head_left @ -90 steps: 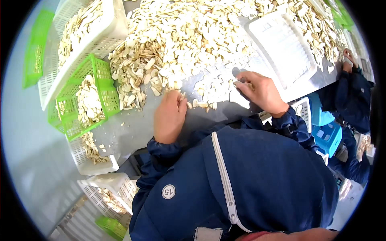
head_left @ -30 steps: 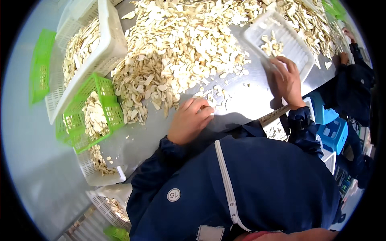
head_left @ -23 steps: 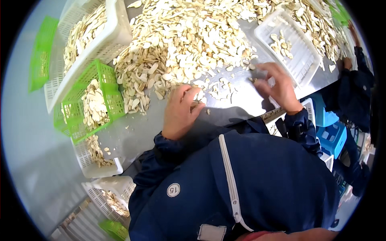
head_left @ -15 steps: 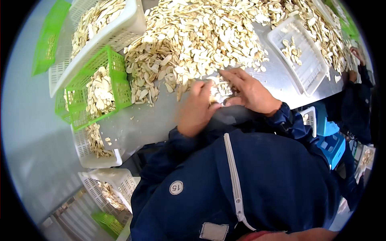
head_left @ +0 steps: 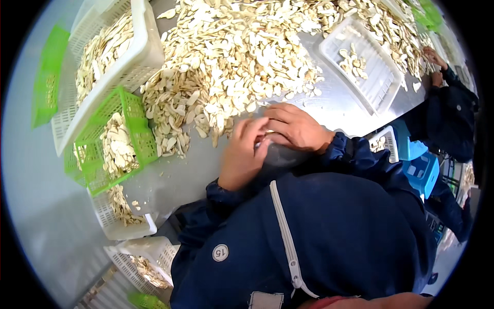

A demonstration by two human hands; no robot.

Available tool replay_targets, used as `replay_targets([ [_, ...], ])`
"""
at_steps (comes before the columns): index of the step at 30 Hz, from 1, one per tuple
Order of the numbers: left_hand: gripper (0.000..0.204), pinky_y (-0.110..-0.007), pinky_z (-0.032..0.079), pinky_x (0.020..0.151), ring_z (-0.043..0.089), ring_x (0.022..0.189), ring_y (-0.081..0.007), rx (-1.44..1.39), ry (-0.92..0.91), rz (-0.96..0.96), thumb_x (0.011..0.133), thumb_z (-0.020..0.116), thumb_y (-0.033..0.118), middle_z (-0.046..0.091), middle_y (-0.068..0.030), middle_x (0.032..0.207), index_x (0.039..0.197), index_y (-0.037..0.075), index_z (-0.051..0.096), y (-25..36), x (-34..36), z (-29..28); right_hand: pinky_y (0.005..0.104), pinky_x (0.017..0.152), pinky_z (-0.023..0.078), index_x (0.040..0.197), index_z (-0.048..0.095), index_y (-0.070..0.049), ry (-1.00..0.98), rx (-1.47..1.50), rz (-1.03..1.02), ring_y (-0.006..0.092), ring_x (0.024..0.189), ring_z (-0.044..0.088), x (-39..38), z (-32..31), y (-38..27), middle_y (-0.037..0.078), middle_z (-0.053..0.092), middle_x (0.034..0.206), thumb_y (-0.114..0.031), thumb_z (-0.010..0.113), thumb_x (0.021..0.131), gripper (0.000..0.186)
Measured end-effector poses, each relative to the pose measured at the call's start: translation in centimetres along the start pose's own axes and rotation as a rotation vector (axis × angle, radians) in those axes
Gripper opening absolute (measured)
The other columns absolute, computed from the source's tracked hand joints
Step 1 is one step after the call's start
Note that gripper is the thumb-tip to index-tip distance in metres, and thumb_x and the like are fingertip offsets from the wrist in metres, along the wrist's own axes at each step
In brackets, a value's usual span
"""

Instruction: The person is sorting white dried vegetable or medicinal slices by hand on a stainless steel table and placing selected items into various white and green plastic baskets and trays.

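My left hand [head_left: 244, 153] and my right hand [head_left: 298, 129] meet at the near edge of a broad heap of pale, dried-looking slices [head_left: 242, 56], perhaps sliced mushroom. The fingers of both are curled toward each other, with the right hand's fingers laid over the top. A bit of pale slice [head_left: 268, 132] peeks out between them; the rest of what they enclose is hidden. Under the hands is the metal table [head_left: 195, 167].
Left of the heap stand a large white crate [head_left: 146, 49] and a green basket [head_left: 144, 123], both holding slices. A white tray [head_left: 332, 49] with a few slices lies at the right. Beyond it a co-worker's hand [head_left: 435, 56] is at the heap. Blue crates [head_left: 423, 172] stand lower right.
My hands have drawn together, the right one closing over the slices that lay visible between them. The whole view has shifted, so the heap and baskets appear further left.
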State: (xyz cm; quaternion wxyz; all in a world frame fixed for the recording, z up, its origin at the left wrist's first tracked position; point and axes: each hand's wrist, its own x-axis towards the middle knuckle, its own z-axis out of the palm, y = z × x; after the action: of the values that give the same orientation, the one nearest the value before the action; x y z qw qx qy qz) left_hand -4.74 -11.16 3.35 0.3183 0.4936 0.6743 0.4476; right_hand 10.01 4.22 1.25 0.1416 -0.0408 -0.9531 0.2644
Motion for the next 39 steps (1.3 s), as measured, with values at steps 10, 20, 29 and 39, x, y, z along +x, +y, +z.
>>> replay_targets([
  [10, 0.037, -0.033, 0.056, 0.085, 0.063, 0.102, -0.0254, -0.060, -0.182, 0.165, 0.094, 0.065, 0.008, 0.052, -0.0134, 0.128, 0.130, 0.005, 0.059, 1.3, 3.2, 1.5, 0.0428, 0.086, 0.052, 0.101, 0.067, -0.005, 0.273, -0.323, 0.274, 0.0344, 0.101, 0.061, -4.2, -7.0, 4.8, 0.013, 0.065, 0.108, -0.009, 0.075, 0.084, 0.020],
  [20, 0.041, -0.033, 0.056, 0.076, 0.063, 0.095, -0.0287, 0.262, 0.110, 0.207, 0.092, 0.066, 0.006, 0.054, -0.0159, 0.124, 0.132, 0.005, 0.058, -1.0, 4.5, -0.3, 0.0422, 0.092, 0.052, 0.124, 0.065, -0.007, 0.210, 0.114, 0.130, 0.0368, 0.106, 0.062, -0.1, -3.5, 0.9, 0.017, 0.066, 0.118, -0.009, 0.066, 0.090, 0.034],
  [29, 0.036, -0.037, 0.052, 0.077, 0.060, 0.093, -0.0289, 0.467, 0.186, 0.260, 0.082, 0.075, 0.006, 0.060, -0.0113, 0.109, 0.117, 0.006, 0.067, -0.3, 3.2, 0.2, 0.0401, 0.090, 0.052, 0.120, 0.068, -0.009, 0.366, -0.331, 0.413, 0.0338, 0.104, 0.062, -0.7, -4.3, 3.1, 0.012, 0.067, 0.119, -0.007, 0.067, 0.089, 0.031],
  [39, 0.030, -0.040, 0.051, 0.078, 0.060, 0.097, -0.0333, 0.531, 0.225, 0.160, 0.083, 0.075, 0.012, 0.060, -0.0124, 0.104, 0.111, 0.007, 0.066, -0.8, 2.4, 0.0, 0.0392, 0.084, 0.054, 0.115, 0.069, -0.008, 0.251, 0.048, 0.488, 0.0332, 0.097, 0.065, 0.2, -4.4, 1.2, 0.013, 0.068, 0.107, -0.009, 0.067, 0.092, 0.024],
])
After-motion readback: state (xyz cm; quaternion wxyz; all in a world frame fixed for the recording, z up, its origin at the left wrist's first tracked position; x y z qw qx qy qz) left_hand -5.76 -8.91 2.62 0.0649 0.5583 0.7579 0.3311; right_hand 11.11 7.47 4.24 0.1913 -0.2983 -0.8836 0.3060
